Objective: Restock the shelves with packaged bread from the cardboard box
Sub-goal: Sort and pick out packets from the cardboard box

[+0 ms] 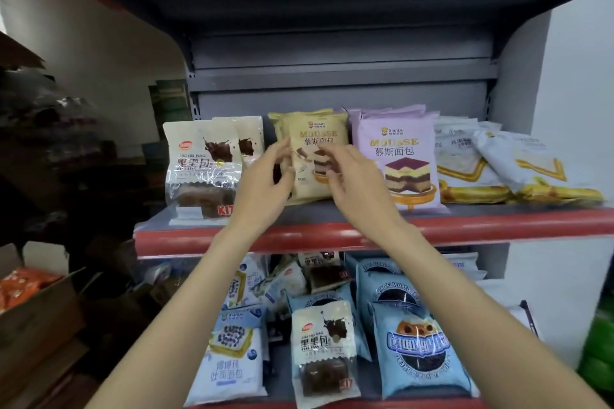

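A cream-yellow mousse bread pack (315, 139) stands upright on the upper shelf (365, 229), at the front of a row of like packs. My left hand (265, 183) holds its left edge, fingers and thumb curled round it. On the pack's front, near the lower right, my right hand (352, 176) rests with its fingers bent against the wrapper. Purple mousse packs (395, 156) stand just to the right, chocolate bread packs (199, 163) to the left. The cardboard box (36, 302) sits at the lower left, holding orange packets.
White-and-yellow packs (518, 163) lie flat at the upper shelf's right end. The lower shelf carries blue packs (415, 349), a chocolate bread pack (324, 349) and a light-blue toast pack (232, 352). Dark stacked goods fill the left side. A white wall stands on the right.
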Motion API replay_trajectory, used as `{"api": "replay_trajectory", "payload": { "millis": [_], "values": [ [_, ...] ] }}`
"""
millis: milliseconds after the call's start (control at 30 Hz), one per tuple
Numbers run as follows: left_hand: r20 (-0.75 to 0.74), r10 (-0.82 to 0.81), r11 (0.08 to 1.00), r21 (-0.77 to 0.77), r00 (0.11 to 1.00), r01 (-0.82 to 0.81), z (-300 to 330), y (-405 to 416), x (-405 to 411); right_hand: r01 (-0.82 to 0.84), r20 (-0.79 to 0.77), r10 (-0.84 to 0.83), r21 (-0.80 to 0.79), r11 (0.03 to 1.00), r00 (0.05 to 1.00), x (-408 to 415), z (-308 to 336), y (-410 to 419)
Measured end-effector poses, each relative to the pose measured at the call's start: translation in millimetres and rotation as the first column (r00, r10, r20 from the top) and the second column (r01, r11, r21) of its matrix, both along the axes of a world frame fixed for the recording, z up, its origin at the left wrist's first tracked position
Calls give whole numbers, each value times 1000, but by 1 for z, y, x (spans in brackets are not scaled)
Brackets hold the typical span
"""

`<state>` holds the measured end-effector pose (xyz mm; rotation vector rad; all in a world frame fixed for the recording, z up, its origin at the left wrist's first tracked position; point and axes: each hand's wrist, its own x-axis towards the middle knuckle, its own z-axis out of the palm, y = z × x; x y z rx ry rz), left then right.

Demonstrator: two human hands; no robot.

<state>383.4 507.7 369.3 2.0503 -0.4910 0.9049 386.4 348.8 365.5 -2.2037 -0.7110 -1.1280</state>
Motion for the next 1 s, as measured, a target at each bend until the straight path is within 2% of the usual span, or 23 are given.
{"api": "replay_trajectory", "payload": {
  "millis": [167, 233, 300, 400, 500, 567, 667, 733, 833, 933, 1000],
  "values": [
    [295, -1, 998, -60, 956, 20, -37, 1, -60, 57, 151, -66, 66, 996, 986, -55, -38, -33],
    [381, -32, 998, -42, 924, 52, -59, -1, -76, 89, 152, -99, 71, 993, 983, -75, -63, -45],
    [403, -80, 996, -9, 912, 92, -87, -7, -90, 108, 104, -116, 73, 991, 988, -98, -92, -61],
    [219, -231, 972, 87, 948, 217, -133, -29, -111, 193, -39, -194, -26, 981, 980, -133, -145, -91],
    [-147, -332, 901, 243, 932, 359, -182, -62, -124, 250, -251, -293, -190, 949, 922, -173, -199, -132],
    [-377, -375, 824, 282, 847, 490, -215, -89, -132, 284, -407, -391, -298, 911, 826, -201, -228, -166],
    [-597, -419, 749, 198, 684, 632, -258, -135, -153, 331, -606, -486, -357, 873, 629, -246, -256, -221],
    [-635, -454, 738, 124, 624, 663, -278, -169, -172, 379, -631, -522, -361, 852, 574, -274, -267, -260],
    [-588, -530, 712, 83, 611, 697, -296, -225, -198, 421, -706, -556, -385, 821, 438, -308, -285, -318],
    [-552, -564, 655, 155, 614, 740, -306, -284, -213, 408, -768, -571, -440, 800, 291, -328, -320, -374],
    [-561, -547, 612, 238, 621, 754, -316, -323, -214, 379, -785, -575, -473, 796, 229, -334, -350, -408]
  ]
}}
